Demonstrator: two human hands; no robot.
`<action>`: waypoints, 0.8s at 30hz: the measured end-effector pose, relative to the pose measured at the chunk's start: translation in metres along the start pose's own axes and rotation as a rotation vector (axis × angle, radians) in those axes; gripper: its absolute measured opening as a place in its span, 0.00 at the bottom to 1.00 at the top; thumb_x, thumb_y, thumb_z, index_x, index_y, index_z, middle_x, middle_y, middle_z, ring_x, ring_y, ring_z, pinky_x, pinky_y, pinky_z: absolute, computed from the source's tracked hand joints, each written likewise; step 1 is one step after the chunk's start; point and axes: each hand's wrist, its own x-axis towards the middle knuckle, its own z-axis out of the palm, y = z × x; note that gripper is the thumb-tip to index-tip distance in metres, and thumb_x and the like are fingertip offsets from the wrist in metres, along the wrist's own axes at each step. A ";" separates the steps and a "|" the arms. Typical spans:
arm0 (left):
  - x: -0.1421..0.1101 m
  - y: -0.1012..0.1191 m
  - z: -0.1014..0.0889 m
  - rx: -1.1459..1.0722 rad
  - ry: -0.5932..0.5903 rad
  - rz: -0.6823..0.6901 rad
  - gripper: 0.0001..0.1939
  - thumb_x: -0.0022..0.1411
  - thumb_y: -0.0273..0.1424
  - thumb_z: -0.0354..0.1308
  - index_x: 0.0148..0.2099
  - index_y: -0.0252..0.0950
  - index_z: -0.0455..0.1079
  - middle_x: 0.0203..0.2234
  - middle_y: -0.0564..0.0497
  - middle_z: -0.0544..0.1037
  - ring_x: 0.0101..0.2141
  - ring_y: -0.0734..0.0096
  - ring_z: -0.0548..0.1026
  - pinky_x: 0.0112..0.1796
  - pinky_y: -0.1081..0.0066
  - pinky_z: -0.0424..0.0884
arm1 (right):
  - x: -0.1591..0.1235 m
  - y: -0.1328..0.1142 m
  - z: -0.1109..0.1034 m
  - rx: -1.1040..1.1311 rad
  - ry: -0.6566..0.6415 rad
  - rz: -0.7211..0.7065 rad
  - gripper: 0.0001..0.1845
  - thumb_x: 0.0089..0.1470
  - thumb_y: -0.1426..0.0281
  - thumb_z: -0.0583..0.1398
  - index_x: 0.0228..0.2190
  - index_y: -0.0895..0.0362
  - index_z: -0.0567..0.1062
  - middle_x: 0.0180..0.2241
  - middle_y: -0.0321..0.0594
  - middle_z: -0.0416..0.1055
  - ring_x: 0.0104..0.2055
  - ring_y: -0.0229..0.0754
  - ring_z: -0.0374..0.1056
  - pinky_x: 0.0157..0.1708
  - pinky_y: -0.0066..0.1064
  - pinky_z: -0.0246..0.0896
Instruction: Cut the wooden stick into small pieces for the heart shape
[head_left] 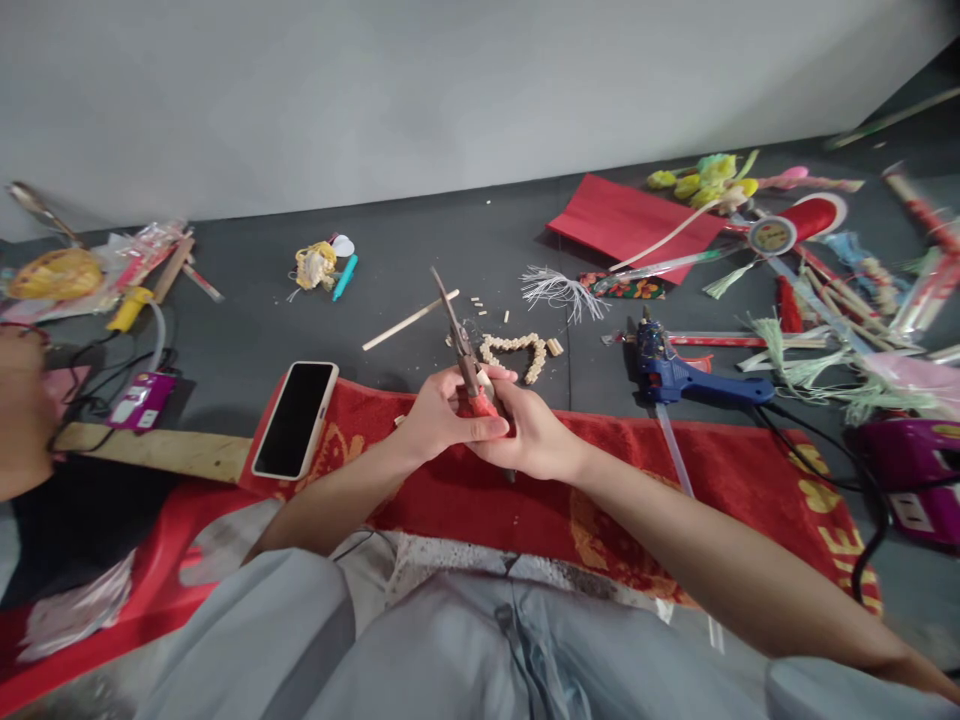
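Above the red towel (480,515), my two hands meet around a pair of scissors (463,350) with dark, worn blades pointing away from me and a red grip. My right hand (536,432) is closed around the handle. My left hand (439,415) is closed on the same scissors from the other side, its thumb across the red grip. Whether a small piece of wood is also pinched there, I cannot tell. Just beyond my fingers lies an open curved outline of short wooden pieces (536,345). A thin wooden stick (397,327) and several cut bits (480,304) are near the blades.
A phone (296,420) lies at the left, a blue glue gun (667,372) at the right. Red paper (637,228), a thread spool (806,220) and tassels crowd the far right. Another person's arm (22,410) shows at the left edge, near a purple box (142,400).
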 end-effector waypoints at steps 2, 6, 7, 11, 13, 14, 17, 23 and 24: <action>-0.001 0.000 0.001 -0.005 0.000 -0.003 0.33 0.36 0.44 0.76 0.45 0.36 0.74 0.49 0.41 0.78 0.46 0.57 0.79 0.48 0.61 0.74 | 0.000 -0.001 0.000 0.012 0.000 0.001 0.13 0.42 0.66 0.60 0.33 0.54 0.67 0.32 0.38 0.72 0.33 0.43 0.70 0.35 0.36 0.67; 0.001 0.002 0.003 -0.010 -0.001 0.016 0.33 0.37 0.44 0.76 0.46 0.37 0.75 0.48 0.42 0.78 0.46 0.58 0.78 0.48 0.61 0.73 | 0.000 0.004 0.000 -0.033 0.026 0.029 0.15 0.41 0.66 0.61 0.33 0.54 0.65 0.32 0.39 0.72 0.33 0.43 0.70 0.35 0.36 0.66; 0.002 0.003 0.003 -0.008 -0.010 0.018 0.33 0.37 0.45 0.76 0.46 0.37 0.75 0.48 0.43 0.79 0.46 0.59 0.78 0.48 0.61 0.73 | 0.000 0.005 0.000 -0.047 0.044 0.033 0.16 0.41 0.66 0.62 0.33 0.54 0.64 0.32 0.39 0.73 0.33 0.43 0.70 0.36 0.36 0.66; 0.008 0.004 -0.001 0.099 -0.052 0.007 0.37 0.39 0.51 0.73 0.49 0.36 0.73 0.42 0.43 0.80 0.41 0.60 0.79 0.44 0.63 0.75 | 0.002 0.007 -0.002 -0.079 0.112 0.051 0.19 0.40 0.63 0.61 0.34 0.53 0.61 0.32 0.38 0.71 0.32 0.42 0.68 0.33 0.35 0.63; 0.006 0.005 -0.006 0.245 0.030 0.122 0.36 0.45 0.55 0.68 0.49 0.36 0.71 0.40 0.43 0.79 0.39 0.63 0.79 0.41 0.65 0.75 | 0.002 0.004 -0.004 -0.136 0.152 0.115 0.20 0.40 0.59 0.61 0.32 0.52 0.59 0.29 0.36 0.69 0.28 0.40 0.64 0.30 0.33 0.59; 0.004 0.005 -0.008 0.345 0.114 0.229 0.32 0.51 0.55 0.63 0.49 0.36 0.71 0.40 0.43 0.79 0.38 0.65 0.78 0.40 0.66 0.75 | 0.002 0.002 -0.004 -0.177 0.172 0.154 0.21 0.40 0.57 0.62 0.31 0.52 0.58 0.27 0.34 0.67 0.27 0.40 0.63 0.28 0.33 0.58; -0.004 0.011 -0.016 0.741 0.452 0.634 0.19 0.69 0.45 0.47 0.43 0.37 0.71 0.36 0.46 0.78 0.35 0.70 0.76 0.40 0.67 0.73 | 0.002 -0.002 -0.006 -0.271 0.204 0.224 0.24 0.40 0.53 0.62 0.30 0.52 0.56 0.25 0.32 0.64 0.27 0.40 0.62 0.28 0.33 0.56; -0.001 0.023 -0.039 1.363 0.819 0.860 0.10 0.66 0.34 0.53 0.44 0.37 0.73 0.38 0.44 0.78 0.41 0.64 0.75 0.45 0.61 0.68 | -0.002 -0.002 0.000 -0.332 0.148 0.172 0.24 0.39 0.56 0.63 0.33 0.52 0.56 0.28 0.33 0.66 0.29 0.41 0.64 0.29 0.32 0.56; 0.001 0.023 -0.043 1.388 0.813 0.848 0.09 0.65 0.34 0.54 0.43 0.38 0.73 0.38 0.44 0.78 0.41 0.63 0.76 0.44 0.62 0.68 | -0.002 -0.001 0.001 -0.349 0.131 0.163 0.24 0.40 0.57 0.63 0.33 0.52 0.56 0.28 0.34 0.66 0.29 0.41 0.64 0.29 0.32 0.56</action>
